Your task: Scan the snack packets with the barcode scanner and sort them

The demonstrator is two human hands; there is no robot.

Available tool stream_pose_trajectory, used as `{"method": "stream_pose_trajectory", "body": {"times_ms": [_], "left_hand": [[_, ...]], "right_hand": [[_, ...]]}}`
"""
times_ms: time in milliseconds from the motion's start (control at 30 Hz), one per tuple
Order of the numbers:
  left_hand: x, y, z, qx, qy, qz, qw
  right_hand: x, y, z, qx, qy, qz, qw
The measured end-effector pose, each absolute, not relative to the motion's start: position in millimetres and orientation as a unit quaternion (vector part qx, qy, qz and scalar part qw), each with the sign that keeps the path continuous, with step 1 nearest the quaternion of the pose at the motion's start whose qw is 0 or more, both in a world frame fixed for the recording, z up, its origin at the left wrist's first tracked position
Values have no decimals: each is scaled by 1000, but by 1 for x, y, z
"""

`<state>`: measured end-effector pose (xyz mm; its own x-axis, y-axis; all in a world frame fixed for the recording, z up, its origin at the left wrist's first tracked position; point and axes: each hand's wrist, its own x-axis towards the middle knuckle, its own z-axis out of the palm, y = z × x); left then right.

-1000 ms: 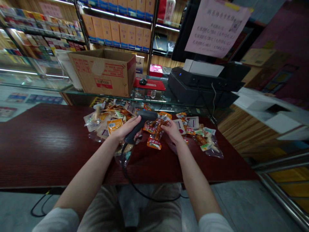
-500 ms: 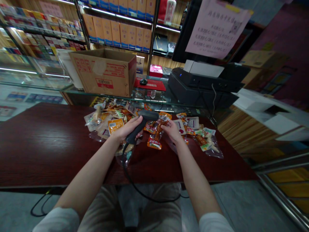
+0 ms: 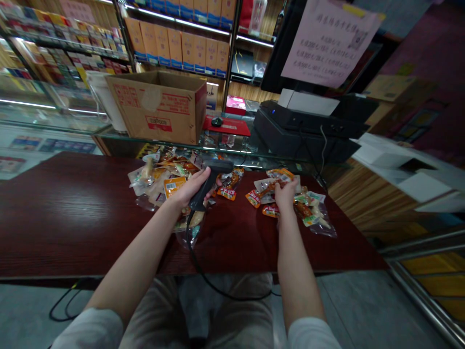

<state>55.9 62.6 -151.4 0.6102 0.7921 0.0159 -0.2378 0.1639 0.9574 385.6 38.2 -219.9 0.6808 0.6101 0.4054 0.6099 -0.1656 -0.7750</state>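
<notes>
My left hand [image 3: 192, 188] is wrapped around the handle of a black barcode scanner [image 3: 208, 182], its head pointing right above the table. A black cable runs down from the handle. Over the right-hand pile of snack packets [image 3: 313, 213], my right hand [image 3: 286, 195] has its fingers closed on a clear vacuum-sealed snack packet [image 3: 267, 188] with orange ends and brown food inside. The fingers cover part of it. Close to the scanner's head lies another orange-ended snack packet [image 3: 228, 186]. A larger heap of snack packets [image 3: 156, 179] lies left of and partly behind my left hand.
A dark red wooden table [image 3: 90, 218] carries the packets. Behind it, a glass counter holds an opened cardboard box [image 3: 160, 111], a black mouse [image 3: 217, 122] on a red mat, and a black printer-like machine [image 3: 308, 131]. A monitor [image 3: 272, 53] bears a pink paper notice.
My right hand has moved right with the snack packet, from beside the scanner's head to the right-hand pile. My left hand and the scanner have shifted slightly left.
</notes>
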Motion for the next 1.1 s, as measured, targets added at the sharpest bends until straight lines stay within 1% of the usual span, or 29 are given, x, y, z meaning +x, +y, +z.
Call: {"method": "stream_pose_trajectory", "body": {"times_ms": [67, 133, 200, 333, 400, 567, 733, 900, 1033, 1100], "left_hand": [[55, 63, -152, 534, 258, 370, 715], [55, 63, -152, 539, 260, 366, 713], [54, 64, -153, 544, 262, 361, 711], [53, 66, -155, 550, 258, 349, 714], [53, 67, -156, 550, 255, 348, 715], [55, 66, -156, 538, 255, 363, 717], [56, 63, -152, 539, 262, 359, 716], [55, 64, -152, 544, 265, 351, 715], [55, 63, -151, 548, 269, 348, 711], [55, 62, -150, 543, 271, 354, 711]], "right_hand": [[388, 31, -218, -809, -375, -73, 447], [382, 26, -217, -835, -367, -123, 390], [372, 24, -218, -847, -396, -122, 334], [355, 24, -220, -848, -466, -64, 243], [353, 23, -219, -846, -473, -72, 234], [356, 21, -210, -837, -465, -142, 252], [345, 21, -207, -812, -542, -105, 188], [332, 21, -213, -779, -581, -147, 184], [333, 21, -218, -767, -617, -117, 132], [332, 21, -216, -762, -621, -125, 136]]}}
